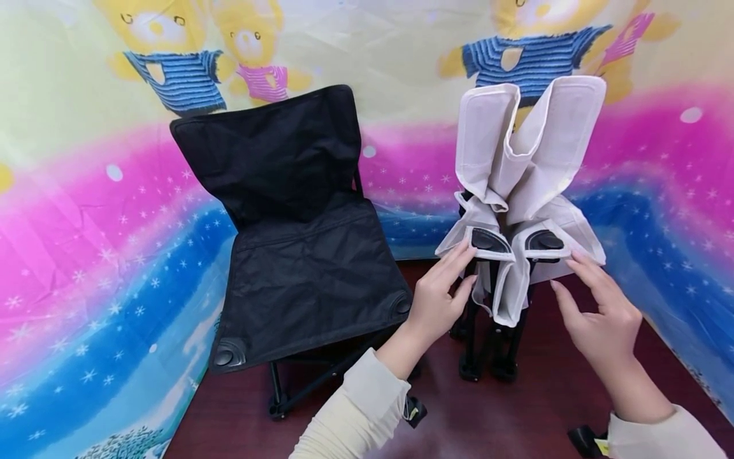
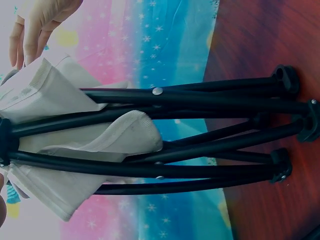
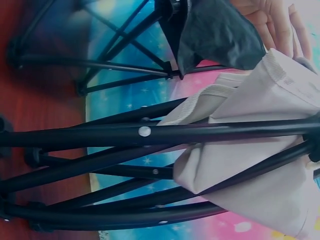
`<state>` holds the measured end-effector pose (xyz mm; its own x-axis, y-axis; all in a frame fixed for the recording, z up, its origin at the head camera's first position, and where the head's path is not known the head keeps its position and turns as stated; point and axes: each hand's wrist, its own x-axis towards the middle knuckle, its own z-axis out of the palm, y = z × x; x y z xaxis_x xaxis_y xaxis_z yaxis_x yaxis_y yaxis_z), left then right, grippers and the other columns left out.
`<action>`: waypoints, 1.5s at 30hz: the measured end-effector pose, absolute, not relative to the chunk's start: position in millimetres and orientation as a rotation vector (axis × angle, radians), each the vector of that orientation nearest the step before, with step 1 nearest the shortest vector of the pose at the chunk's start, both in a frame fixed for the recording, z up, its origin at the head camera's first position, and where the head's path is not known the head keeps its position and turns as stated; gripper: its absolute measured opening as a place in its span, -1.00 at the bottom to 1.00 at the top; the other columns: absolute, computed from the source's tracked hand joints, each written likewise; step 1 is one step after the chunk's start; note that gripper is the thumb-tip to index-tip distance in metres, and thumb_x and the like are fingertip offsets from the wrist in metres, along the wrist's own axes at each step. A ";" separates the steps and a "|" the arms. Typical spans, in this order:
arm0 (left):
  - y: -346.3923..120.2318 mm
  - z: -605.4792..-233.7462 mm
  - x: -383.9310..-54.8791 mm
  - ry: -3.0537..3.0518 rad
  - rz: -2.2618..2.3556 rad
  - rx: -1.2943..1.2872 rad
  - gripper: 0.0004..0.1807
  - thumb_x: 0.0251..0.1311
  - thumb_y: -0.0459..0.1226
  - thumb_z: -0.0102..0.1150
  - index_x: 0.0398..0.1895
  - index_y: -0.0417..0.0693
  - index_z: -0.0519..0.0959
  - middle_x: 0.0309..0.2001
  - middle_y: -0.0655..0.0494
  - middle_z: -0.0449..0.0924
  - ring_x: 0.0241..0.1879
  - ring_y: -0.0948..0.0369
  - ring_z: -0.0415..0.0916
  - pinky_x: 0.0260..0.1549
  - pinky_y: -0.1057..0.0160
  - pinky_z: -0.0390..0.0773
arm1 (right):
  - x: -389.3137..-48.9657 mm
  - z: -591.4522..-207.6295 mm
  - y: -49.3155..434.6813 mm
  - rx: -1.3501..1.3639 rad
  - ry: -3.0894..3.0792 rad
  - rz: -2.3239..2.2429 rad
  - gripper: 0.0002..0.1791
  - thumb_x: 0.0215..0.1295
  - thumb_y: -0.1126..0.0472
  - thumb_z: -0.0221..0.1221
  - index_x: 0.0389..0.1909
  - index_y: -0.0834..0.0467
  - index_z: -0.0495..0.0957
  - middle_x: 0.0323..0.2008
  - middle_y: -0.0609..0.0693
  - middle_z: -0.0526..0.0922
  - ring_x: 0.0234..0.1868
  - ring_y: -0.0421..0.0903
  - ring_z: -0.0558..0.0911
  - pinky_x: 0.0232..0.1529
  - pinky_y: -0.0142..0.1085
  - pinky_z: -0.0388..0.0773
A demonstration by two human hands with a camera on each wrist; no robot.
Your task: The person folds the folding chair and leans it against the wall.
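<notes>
A white folding chair (image 1: 530,146) stands folded on the right, its fabric bunched in pleats and its black legs (image 1: 487,338) drawn together. Two black corner patches (image 1: 545,240) mark the front of its seat. My left hand (image 1: 438,296) has its fingertips at the left corner, thumb held apart. On the other side, the fingers of my right hand (image 1: 604,319) touch the right corner, with the thumb spread below. In the left wrist view the bundled leg tubes (image 2: 215,102) cross the frame, and the right wrist view shows the same tubes (image 3: 100,136) from the opposite side.
An unfolded black folding chair (image 1: 309,274) stands to the left, near my left forearm. Both chairs are on a dark red wooden surface (image 1: 447,414). Behind them hangs a colourful cloth backdrop (image 1: 401,153) with cartoon bears and snowflakes.
</notes>
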<state>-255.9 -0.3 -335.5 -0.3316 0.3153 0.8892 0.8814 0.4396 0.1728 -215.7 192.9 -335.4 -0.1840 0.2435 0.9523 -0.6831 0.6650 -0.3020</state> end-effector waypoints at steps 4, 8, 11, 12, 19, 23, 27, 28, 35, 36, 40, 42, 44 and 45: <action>0.2 -341.5 -253.6 -1.824 -0.902 -0.973 -0.58 -0.03 -0.43 0.15 -0.02 -0.33 0.42 0.04 -0.11 0.39 0.10 0.26 0.24 0.00 0.39 0.28 | -217.5 -345.8 196.6 0.384 -1.586 0.845 -0.49 0.01 -0.06 0.18 -0.32 0.37 0.58 -0.27 0.25 0.57 -0.12 -0.07 0.53 -0.01 -0.43 0.34; 0.8 -347.5 -252.1 -1.804 -0.933 -0.933 -0.58 -0.06 -0.45 0.17 -0.04 -0.33 0.44 0.00 -0.11 0.42 0.08 0.26 0.28 -0.02 0.38 0.31 | -216.3 -348.7 194.0 0.393 -1.616 0.834 -0.45 0.03 -0.09 0.14 -0.34 0.40 0.57 -0.30 0.29 0.57 -0.11 -0.16 0.52 -0.02 -0.47 0.33; 1.3 -352.9 -251.0 -1.800 -0.947 -0.924 -0.57 -0.09 -0.46 0.19 -0.05 -0.34 0.44 -0.02 -0.12 0.44 0.06 0.24 0.30 -0.02 0.37 0.32 | -213.8 -347.7 190.0 0.390 -1.630 0.827 -0.42 0.05 -0.11 0.11 -0.36 0.42 0.55 -0.33 0.32 0.56 -0.10 -0.24 0.51 -0.03 -0.52 0.31; 1.3 -354.6 -250.4 -1.802 -0.946 -0.922 -0.57 -0.10 -0.46 0.19 -0.05 -0.35 0.44 -0.03 -0.12 0.45 0.06 0.23 0.31 -0.02 0.36 0.32 | -213.2 -347.6 189.1 0.388 -1.635 0.824 -0.42 0.05 -0.11 0.11 -0.36 0.43 0.55 -0.33 0.33 0.56 -0.10 -0.27 0.50 -0.03 -0.52 0.31; 0.7 -366.3 -248.3 -1.825 -0.947 -0.922 -0.54 -0.12 -0.48 0.19 -0.04 -0.39 0.42 -0.05 -0.14 0.46 0.03 0.21 0.34 -0.04 0.37 0.33 | -219.2 -363.7 198.1 0.396 -1.674 0.810 -0.42 0.05 -0.13 0.11 -0.30 0.39 0.57 -0.31 0.29 0.57 -0.09 -0.31 0.48 -0.03 -0.53 0.31; 0.8 -373.4 -247.7 -1.849 -0.957 -0.919 -0.55 -0.10 -0.47 0.18 -0.04 -0.39 0.43 -0.06 -0.15 0.46 0.02 0.22 0.35 -0.05 0.38 0.33 | -223.2 -375.6 204.6 0.407 -1.704 0.806 -0.43 0.04 -0.14 0.11 -0.27 0.35 0.57 -0.29 0.26 0.57 -0.09 -0.34 0.47 -0.02 -0.53 0.30; 0.9 -381.6 -246.5 -1.874 -0.993 -0.914 -0.57 -0.11 -0.47 0.19 -0.06 -0.39 0.45 -0.08 -0.15 0.48 0.00 0.23 0.37 -0.06 0.40 0.34 | -224.1 -383.4 206.9 0.410 -1.743 0.814 -0.43 0.05 -0.14 0.10 -0.23 0.33 0.57 -0.27 0.23 0.58 -0.08 -0.36 0.46 -0.02 -0.54 0.29; 0.9 -383.9 -246.2 -1.882 -1.012 -0.913 -0.58 -0.11 -0.47 0.19 -0.07 -0.38 0.46 -0.08 -0.15 0.48 0.00 0.24 0.37 -0.07 0.40 0.34 | -223.9 -384.9 207.0 0.410 -1.754 0.820 -0.43 0.05 -0.14 0.10 -0.22 0.33 0.57 -0.27 0.23 0.58 -0.07 -0.37 0.45 -0.02 -0.54 0.29; 0.9 -400.9 -245.8 -1.959 -1.141 -0.869 -0.64 -0.08 -0.47 0.17 -0.11 -0.32 0.49 -0.08 -0.11 0.48 -0.01 0.28 0.38 -0.09 0.42 0.36 | -223.2 -396.6 208.3 0.416 -1.814 0.855 -0.43 0.06 -0.13 0.09 -0.19 0.33 0.55 -0.24 0.21 0.57 -0.06 -0.38 0.44 -0.02 -0.57 0.27; 1.0 -403.9 -246.0 -1.970 -1.152 -0.859 -0.64 -0.08 -0.46 0.18 -0.11 -0.31 0.50 -0.08 -0.10 0.49 -0.02 0.28 0.38 -0.09 0.42 0.36 | -223.5 -398.7 209.0 0.415 -1.822 0.855 -0.43 0.07 -0.13 0.08 -0.19 0.32 0.55 -0.24 0.21 0.57 -0.06 -0.39 0.43 -0.03 -0.58 0.27; 2.0 -416.0 -245.8 -2.005 -1.216 -0.830 -0.65 -0.09 -0.47 0.19 -0.13 -0.29 0.51 -0.09 -0.08 0.50 -0.03 0.27 0.40 -0.11 0.41 0.38 | -224.7 -407.5 211.3 0.393 -1.859 0.853 -0.43 0.06 -0.15 0.07 -0.18 0.29 0.56 -0.25 0.22 0.57 -0.05 -0.44 0.41 -0.04 -0.63 0.24; 2.5 -422.1 -245.4 -2.028 -1.211 -0.815 -0.65 -0.08 -0.45 0.19 -0.13 -0.28 0.52 -0.10 -0.06 0.51 -0.05 0.27 0.41 -0.13 0.42 0.39 | -225.1 -411.2 211.7 0.378 -1.872 0.859 -0.46 0.05 -0.12 0.11 -0.19 0.29 0.56 -0.26 0.22 0.58 -0.06 -0.45 0.40 -0.05 -0.66 0.23; 3.2 -427.2 -244.8 -2.056 -1.218 -0.795 -0.66 -0.07 -0.44 0.19 -0.13 -0.26 0.52 -0.12 -0.04 0.52 -0.06 0.28 0.42 -0.13 0.43 0.39 | -225.4 -414.5 211.6 0.362 -1.885 0.869 -0.55 0.01 0.01 0.19 -0.19 0.29 0.57 -0.27 0.21 0.58 -0.06 -0.48 0.39 -0.07 -0.68 0.22; 3.6 -429.6 -244.7 -2.073 -1.212 -0.783 -0.66 -0.07 -0.43 0.19 -0.13 -0.25 0.53 -0.12 -0.03 0.52 -0.07 0.29 0.42 -0.14 0.44 0.39 | -225.2 -416.0 211.4 0.355 -1.898 0.874 -0.60 -0.04 0.11 0.23 -0.20 0.29 0.56 -0.27 0.22 0.58 -0.06 -0.49 0.39 -0.08 -0.68 0.22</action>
<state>-244.7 3.6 -429.6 -0.6416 0.1850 0.7444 0.7396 0.4067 0.5363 -225.2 211.4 -416.0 -0.4787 0.1235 0.8692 -0.5799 0.6988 -0.4187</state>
